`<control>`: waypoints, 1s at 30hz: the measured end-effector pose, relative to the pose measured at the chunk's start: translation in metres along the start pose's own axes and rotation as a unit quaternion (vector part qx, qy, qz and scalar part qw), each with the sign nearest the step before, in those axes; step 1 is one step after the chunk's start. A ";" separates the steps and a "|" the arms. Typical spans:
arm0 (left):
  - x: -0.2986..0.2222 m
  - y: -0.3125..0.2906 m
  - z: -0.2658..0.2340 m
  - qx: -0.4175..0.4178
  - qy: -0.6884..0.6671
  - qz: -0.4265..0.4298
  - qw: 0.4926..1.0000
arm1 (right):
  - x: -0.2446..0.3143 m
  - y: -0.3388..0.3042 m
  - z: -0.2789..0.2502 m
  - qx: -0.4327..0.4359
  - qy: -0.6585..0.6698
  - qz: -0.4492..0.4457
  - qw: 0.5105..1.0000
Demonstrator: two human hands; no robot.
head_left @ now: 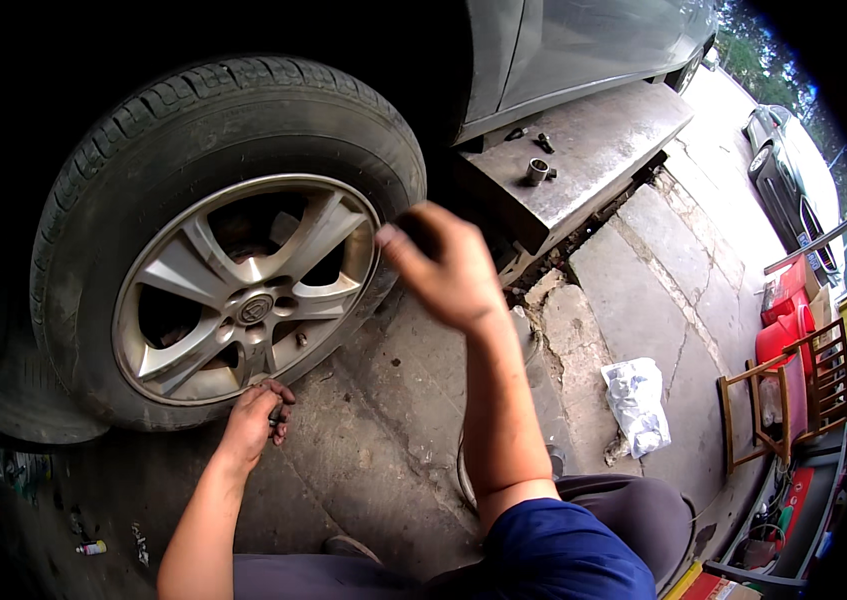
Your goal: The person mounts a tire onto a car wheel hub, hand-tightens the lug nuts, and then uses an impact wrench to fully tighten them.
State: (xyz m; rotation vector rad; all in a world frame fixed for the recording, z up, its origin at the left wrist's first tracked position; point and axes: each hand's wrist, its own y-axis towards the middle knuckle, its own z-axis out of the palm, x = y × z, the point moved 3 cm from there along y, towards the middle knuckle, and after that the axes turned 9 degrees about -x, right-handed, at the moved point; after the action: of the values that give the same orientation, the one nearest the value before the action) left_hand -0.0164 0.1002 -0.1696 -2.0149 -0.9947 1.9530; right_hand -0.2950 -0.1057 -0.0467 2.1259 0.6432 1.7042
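A car wheel fills the left half, its black tyre [78, 230] around a silver five-spoke rim [183, 268] with a centre cap [255, 309]. By the rim's lower edge my left hand [251, 418] has its fingers curled around something small and dark, mostly hidden by the fingers. My right hand [448, 265] is raised at the tyre's right side, blurred by motion. Its thumb points toward the tyre, and the other fingers are too smeared to read. No held thing shows in it.
On a metal platform [623, 130] beneath the grey car [583, 45] lie a socket [536, 171] and small dark parts [544, 142]. A crumpled white bag [635, 405] rests on the cracked floor. At right stand a wooden chair [758, 415], a red bucket [781, 337] and a tool cart [793, 510].
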 end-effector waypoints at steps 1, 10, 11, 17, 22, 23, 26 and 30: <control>-0.002 0.002 0.005 0.008 0.024 0.007 1.000 | -0.035 0.025 -0.036 -0.122 -0.047 0.034 0.991; -0.001 0.026 0.028 0.006 0.157 0.044 0.987 | -0.242 0.211 -0.205 -0.046 -0.444 0.134 0.885; -0.001 0.029 0.032 0.004 0.178 0.051 0.983 | -0.252 0.222 -0.205 -0.023 -0.454 0.111 0.884; -0.033 0.025 0.080 -0.010 0.398 0.186 0.898 | -0.287 0.257 -0.151 0.093 -0.484 0.088 0.866; -0.055 0.037 0.131 0.008 0.439 0.189 0.878 | -0.310 0.257 -0.182 0.106 -0.450 -0.048 0.885; -0.055 0.039 0.139 0.012 0.441 0.187 0.878 | -0.317 0.253 -0.190 0.084 -0.446 -0.025 0.891; -0.045 0.028 0.138 0.009 0.451 0.149 0.880 | -0.299 0.250 -0.181 0.137 -0.408 -0.052 0.901; -0.050 0.028 0.162 0.048 0.501 0.124 0.855 | -0.309 0.231 -0.220 0.165 -0.360 -0.115 0.911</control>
State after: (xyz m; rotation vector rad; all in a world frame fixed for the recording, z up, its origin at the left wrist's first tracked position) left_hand -0.1548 -0.0012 -0.1650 -2.6485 -0.3627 0.6963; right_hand -0.5329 -0.4712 -0.1294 2.5390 0.9322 0.6204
